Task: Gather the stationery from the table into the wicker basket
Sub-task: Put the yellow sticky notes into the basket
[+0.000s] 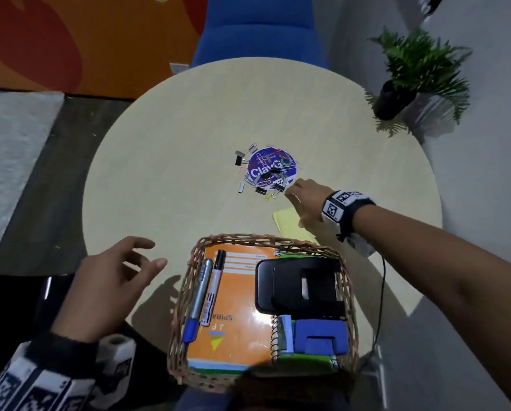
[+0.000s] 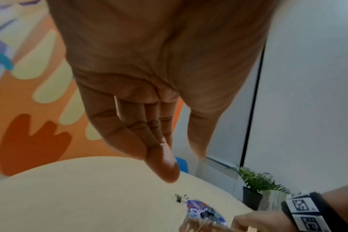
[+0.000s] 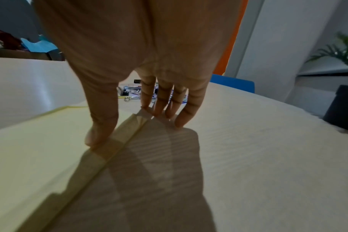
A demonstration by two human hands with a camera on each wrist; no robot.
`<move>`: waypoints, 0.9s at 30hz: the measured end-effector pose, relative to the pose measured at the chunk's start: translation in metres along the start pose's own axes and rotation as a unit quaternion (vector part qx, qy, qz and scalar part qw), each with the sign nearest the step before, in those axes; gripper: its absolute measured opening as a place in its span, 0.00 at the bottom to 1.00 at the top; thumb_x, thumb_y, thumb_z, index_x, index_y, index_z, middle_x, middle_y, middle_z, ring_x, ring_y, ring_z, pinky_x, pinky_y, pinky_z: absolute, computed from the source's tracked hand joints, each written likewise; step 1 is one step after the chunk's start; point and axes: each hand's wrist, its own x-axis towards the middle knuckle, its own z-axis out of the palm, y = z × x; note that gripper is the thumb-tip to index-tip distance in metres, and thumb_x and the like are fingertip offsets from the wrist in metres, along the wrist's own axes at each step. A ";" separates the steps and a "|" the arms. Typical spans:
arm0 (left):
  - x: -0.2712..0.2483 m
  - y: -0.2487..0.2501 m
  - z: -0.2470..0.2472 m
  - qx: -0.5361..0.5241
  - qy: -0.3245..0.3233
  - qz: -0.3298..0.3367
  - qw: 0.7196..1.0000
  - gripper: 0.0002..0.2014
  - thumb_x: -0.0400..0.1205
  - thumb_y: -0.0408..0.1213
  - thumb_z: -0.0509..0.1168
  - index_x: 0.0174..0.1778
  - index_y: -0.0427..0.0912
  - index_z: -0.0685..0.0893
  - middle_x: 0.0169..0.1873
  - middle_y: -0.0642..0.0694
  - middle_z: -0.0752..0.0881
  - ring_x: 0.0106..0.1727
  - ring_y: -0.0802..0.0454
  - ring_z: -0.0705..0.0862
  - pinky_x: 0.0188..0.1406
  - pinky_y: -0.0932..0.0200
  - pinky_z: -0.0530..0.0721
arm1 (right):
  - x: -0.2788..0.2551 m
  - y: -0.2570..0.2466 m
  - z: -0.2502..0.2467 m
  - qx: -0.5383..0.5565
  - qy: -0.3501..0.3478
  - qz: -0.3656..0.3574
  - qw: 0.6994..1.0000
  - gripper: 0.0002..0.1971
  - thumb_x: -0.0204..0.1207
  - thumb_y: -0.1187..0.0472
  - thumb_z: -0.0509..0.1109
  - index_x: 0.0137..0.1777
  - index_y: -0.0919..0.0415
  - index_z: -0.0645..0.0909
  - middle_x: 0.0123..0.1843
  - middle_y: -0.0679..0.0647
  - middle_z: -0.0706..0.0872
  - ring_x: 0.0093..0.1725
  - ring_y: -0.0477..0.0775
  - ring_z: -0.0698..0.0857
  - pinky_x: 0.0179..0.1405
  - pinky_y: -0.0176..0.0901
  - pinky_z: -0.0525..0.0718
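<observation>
A wicker basket [image 1: 186, 292] stands at the table's near edge. It holds an orange notebook [image 1: 236, 310], two markers [image 1: 206, 292], a black hole punch [image 1: 298, 286] and a blue stapler [image 1: 319, 336]. Just beyond its far right corner lies a yellow note pad [image 1: 286, 223] [image 3: 40, 149]. My right hand [image 1: 295, 209] [image 3: 133, 127] is down on it, thumb on the pad's top near its edge, straight fingers touching the table beside that edge. My left hand [image 1: 147, 253] [image 2: 183, 161] hovers left of the basket, fingers spread, holding nothing. A heap of paper clips and binder clips [image 1: 266, 179] lies mid-table.
The clips lie on and around a round purple sticker [image 1: 258, 173] on the round beige table [image 1: 174, 129]. A potted plant [image 1: 420, 69] stands at the far right edge. A blue chair [image 1: 257, 28] is behind the table. A cable runs from my right wrist.
</observation>
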 end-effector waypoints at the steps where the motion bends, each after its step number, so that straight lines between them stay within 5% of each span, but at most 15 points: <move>1: -0.006 -0.011 0.002 -0.003 -0.007 -0.010 1.000 0.10 0.74 0.50 0.72 0.48 0.57 0.81 0.35 0.60 0.88 0.27 0.64 0.87 0.32 0.65 0.82 | 0.003 0.000 0.000 0.008 -0.004 0.008 1.000 0.39 0.58 0.51 0.84 0.68 0.54 0.70 0.62 0.56 0.77 0.61 0.60 0.77 0.57 0.54 0.82; 5: -0.026 -0.035 0.010 -0.008 -0.044 -0.041 0.998 0.10 0.72 0.47 0.74 0.45 0.63 0.81 0.35 0.65 0.88 0.26 0.65 0.87 0.31 0.69 0.80 | 0.014 0.001 0.005 0.026 -0.017 0.005 1.000 0.28 0.57 0.53 0.83 0.56 0.53 0.74 0.52 0.53 0.82 0.47 0.56 0.82 0.46 0.48 0.83; 11: -0.026 -0.039 0.014 0.007 -0.066 -0.028 0.997 0.15 0.71 0.47 0.75 0.48 0.67 0.78 0.33 0.64 0.88 0.25 0.66 0.87 0.32 0.70 0.80 | 0.004 0.012 -0.011 0.007 -0.003 -0.009 1.000 0.10 0.75 0.58 0.68 0.53 0.60 0.85 0.53 0.58 0.86 0.50 0.63 0.86 0.44 0.45 0.81; 16: -0.010 -0.041 0.009 -0.001 -0.072 -0.009 0.997 0.11 0.71 0.49 0.74 0.46 0.63 0.80 0.31 0.62 0.88 0.25 0.66 0.86 0.30 0.66 0.81 | -0.072 0.037 -0.048 0.067 0.149 0.060 0.985 0.08 0.75 0.62 0.65 0.48 0.52 0.85 0.47 0.54 0.88 0.48 0.61 0.85 0.41 0.47 0.80; 19: -0.004 -0.042 0.008 -0.002 -0.074 -0.003 0.997 0.14 0.70 0.53 0.73 0.49 0.65 0.79 0.32 0.63 0.88 0.28 0.66 0.87 0.33 0.64 0.82 | -0.133 0.035 -0.041 0.248 0.269 0.048 0.929 0.03 0.75 0.58 0.71 0.40 0.52 0.85 0.34 0.49 0.86 0.38 0.56 0.84 0.38 0.47 0.79; 23: 0.002 -0.037 0.010 0.008 -0.096 0.023 0.995 0.14 0.66 0.60 0.68 0.46 0.67 0.79 0.31 0.64 0.88 0.32 0.69 0.87 0.35 0.67 0.81 | -0.165 0.012 0.010 0.376 0.256 0.027 0.890 0.08 0.72 0.63 0.75 0.36 0.49 0.85 0.29 0.41 0.83 0.31 0.41 0.80 0.32 0.29 0.70; 27: 0.008 -0.028 0.012 0.034 -0.110 0.040 0.993 0.10 0.70 0.55 0.72 0.43 0.63 0.80 0.33 0.67 0.88 0.34 0.71 0.86 0.35 0.68 0.80 | -0.158 0.013 0.058 0.385 0.255 0.073 0.884 0.13 0.71 0.61 0.76 0.36 0.39 0.81 0.30 0.42 0.84 0.31 0.42 0.80 0.34 0.41 0.74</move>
